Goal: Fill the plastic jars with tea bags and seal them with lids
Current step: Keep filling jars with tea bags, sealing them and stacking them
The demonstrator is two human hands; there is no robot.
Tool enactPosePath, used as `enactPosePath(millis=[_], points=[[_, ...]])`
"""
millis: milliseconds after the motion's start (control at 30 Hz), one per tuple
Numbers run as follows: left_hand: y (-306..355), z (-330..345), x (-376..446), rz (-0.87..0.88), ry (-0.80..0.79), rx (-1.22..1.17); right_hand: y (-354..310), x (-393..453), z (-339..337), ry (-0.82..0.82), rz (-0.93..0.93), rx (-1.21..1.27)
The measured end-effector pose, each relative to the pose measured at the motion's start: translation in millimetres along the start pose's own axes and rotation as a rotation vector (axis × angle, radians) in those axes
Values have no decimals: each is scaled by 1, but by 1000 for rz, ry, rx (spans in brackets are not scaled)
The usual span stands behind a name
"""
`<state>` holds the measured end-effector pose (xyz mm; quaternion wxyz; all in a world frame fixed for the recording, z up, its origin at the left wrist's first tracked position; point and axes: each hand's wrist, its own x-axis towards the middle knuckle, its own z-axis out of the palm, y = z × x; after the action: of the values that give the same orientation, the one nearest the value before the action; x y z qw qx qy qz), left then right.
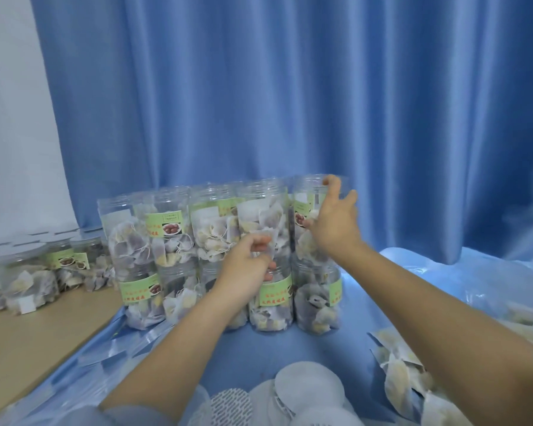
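A pleated blue curtain (290, 103) fills the upper frame; below it a blue sheet (305, 345) covers the surface, with a bare tan counter (28, 333) at lower left. Centre frame stands a two-tier stack of clear plastic jars with green labels (222, 250), upright, long axes vertical, packed with tea bags. The top-right clear jar of that stack (313, 216) lies straight ahead of the right hand (334, 224), which is spread with fingers around its rim and side, the nearer hand for that jar. The left hand (246, 269), lower and just left, pinches what looks like a white tea bag (266, 245) against the stack's front. Round white lids (308, 385) lie at bottom centre, loose tea bags (397, 370) at lower right. Whether the top jars carry lids is hard to tell; the forearms hide several jars.
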<state>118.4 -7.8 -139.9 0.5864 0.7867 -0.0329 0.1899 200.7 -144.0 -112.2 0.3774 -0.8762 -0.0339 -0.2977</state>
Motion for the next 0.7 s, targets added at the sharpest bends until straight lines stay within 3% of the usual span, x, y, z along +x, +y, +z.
enactPosePath(millis=[167, 267, 533, 700], points=[[11, 0, -8, -25, -26, 59, 1, -32, -17, 131, -185, 95], [17, -4, -16, -6, -21, 104, -4, -53, -27, 129, -267, 171], [-11, -38, -58, -99, -114, 48, -1, -104, -4, -206, -332, 339], [-45, -53, -74, -340, -175, 95, 11, -128, 39, -356, -312, 215]])
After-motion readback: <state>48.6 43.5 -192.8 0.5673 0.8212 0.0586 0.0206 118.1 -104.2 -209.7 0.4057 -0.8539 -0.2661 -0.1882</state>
